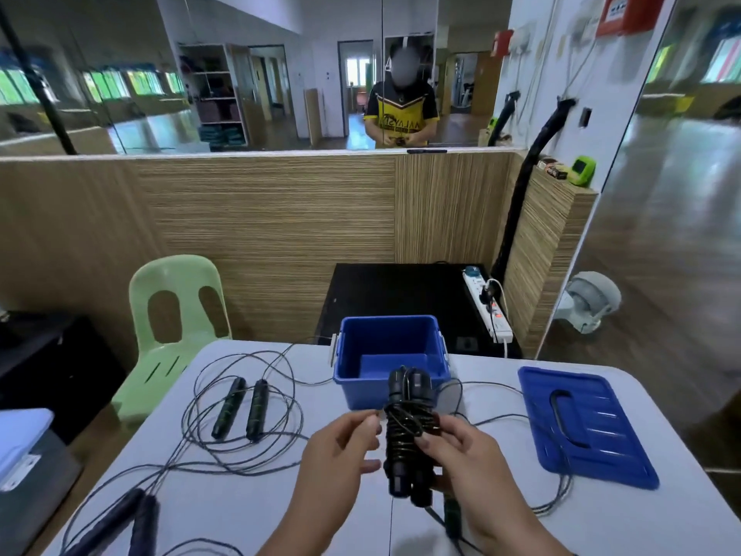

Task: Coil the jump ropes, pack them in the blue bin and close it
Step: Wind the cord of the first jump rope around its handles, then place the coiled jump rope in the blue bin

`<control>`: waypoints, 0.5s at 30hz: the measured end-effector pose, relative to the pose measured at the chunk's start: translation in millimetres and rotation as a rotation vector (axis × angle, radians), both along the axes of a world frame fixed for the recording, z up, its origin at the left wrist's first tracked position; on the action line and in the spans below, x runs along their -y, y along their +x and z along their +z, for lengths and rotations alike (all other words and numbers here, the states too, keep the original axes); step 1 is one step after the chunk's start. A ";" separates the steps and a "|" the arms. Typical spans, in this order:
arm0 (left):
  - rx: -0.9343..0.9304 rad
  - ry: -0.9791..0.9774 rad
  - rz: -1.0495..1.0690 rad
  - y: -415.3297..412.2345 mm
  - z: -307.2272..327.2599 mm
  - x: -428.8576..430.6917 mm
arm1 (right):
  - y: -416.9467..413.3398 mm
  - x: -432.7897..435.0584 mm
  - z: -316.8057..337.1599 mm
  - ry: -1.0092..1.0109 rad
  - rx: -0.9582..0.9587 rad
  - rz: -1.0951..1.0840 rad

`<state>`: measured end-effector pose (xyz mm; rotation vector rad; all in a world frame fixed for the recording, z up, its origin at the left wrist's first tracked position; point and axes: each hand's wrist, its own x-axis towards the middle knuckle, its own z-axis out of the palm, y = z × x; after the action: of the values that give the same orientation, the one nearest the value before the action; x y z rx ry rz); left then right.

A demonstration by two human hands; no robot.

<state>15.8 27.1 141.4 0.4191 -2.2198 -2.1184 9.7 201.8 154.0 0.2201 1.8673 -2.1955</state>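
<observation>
First rope's basically wound. Right hand (457, 451) has its grip curled round the coiled rope (405, 439), just in front of the open blue bin (361, 381), and the left hand (341, 447) pinches its loose cord end. Next I'd guess tuck the end and drop it in. Two loose ropes (240, 407) wait on the tabletop (280, 507).

Quantities in view:
- coiled jump rope (405, 431): one
- loose handle pairs: two, left-centre pair (257, 409) and near-left pair (142, 527)
- single handle (452, 513), partly hidden: one
- blue bin (389, 318): one
- blue lid (585, 427): one
- green chair (172, 270): one
- power strip (491, 311): one
</observation>
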 end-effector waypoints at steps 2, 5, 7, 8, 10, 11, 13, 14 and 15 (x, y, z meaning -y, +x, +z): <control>0.009 -0.007 -0.016 -11.2 -4.5 11.4 | -8.0 8.1 -5.9 0.006 0.012 -0.028; 0.025 -0.056 -0.044 -35.6 -11.1 30.7 | -21.7 24.6 -10.5 -0.002 0.040 -0.068; 0.029 -0.110 -0.040 -56.2 -17.3 46.4 | -31.6 35.4 -13.3 -0.001 0.051 -0.094; 0.029 -0.141 -0.042 -67.8 -22.2 55.4 | -36.6 40.3 -14.4 -0.004 0.055 -0.112; 0.035 -0.211 -0.050 -91.4 -34.7 73.2 | -44.2 49.2 -13.7 -0.007 0.054 -0.142; 0.044 -0.252 -0.052 -103.4 -41.3 80.8 | -47.2 52.9 -12.6 -0.014 0.054 -0.161; 0.047 -0.377 -0.056 -127.3 -54.9 92.5 | -52.0 57.9 -11.4 -0.034 0.054 -0.197; 0.035 -0.476 -0.062 -138.2 -60.4 96.0 | -54.2 59.3 -11.9 -0.040 0.052 -0.208; 0.031 -0.586 -0.073 -147.8 -65.3 99.1 | -56.5 60.3 -12.3 -0.041 0.048 -0.212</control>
<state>-132.0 -72.0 76.1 0.3329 -2.7468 -1.3799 -46.8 141.5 141.7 0.4794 1.8465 -2.3391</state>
